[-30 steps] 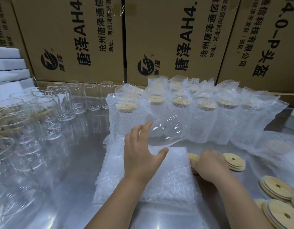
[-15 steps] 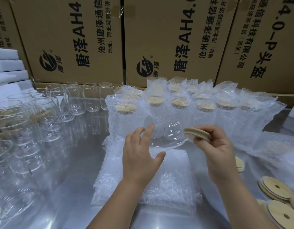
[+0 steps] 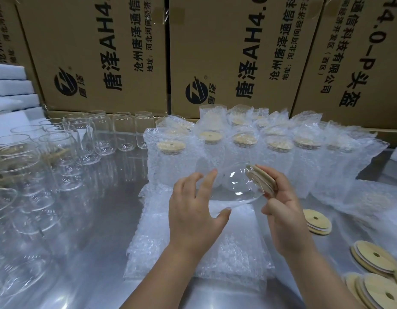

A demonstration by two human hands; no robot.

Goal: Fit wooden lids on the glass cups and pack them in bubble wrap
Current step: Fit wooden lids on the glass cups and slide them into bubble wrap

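A clear glass cup [image 3: 234, 186] lies tilted on its side in mid-air, its mouth turned to the right. My left hand [image 3: 196, 210] grips its body, fingers above and thumb below. My right hand [image 3: 282, 205] holds a round wooden lid [image 3: 265, 178] pressed against the cup's mouth. Under both hands lies a flat stack of bubble wrap bags [image 3: 193, 241] on the steel table.
Bare glass cups [image 3: 66, 152] crowd the table's left side. Wrapped, lidded cups [image 3: 244, 143] stand in rows behind my hands. Loose wooden lids [image 3: 317, 221] lie at right, with more wooden lids [image 3: 375, 259] near the corner. Cardboard boxes [image 3: 237, 52] wall the back; white foam [image 3: 12, 85] is stacked far left.
My right hand picked a lid from the table at right, lifted it and brought it against the cup's mouth. My left hand kept holding the tilted cup.
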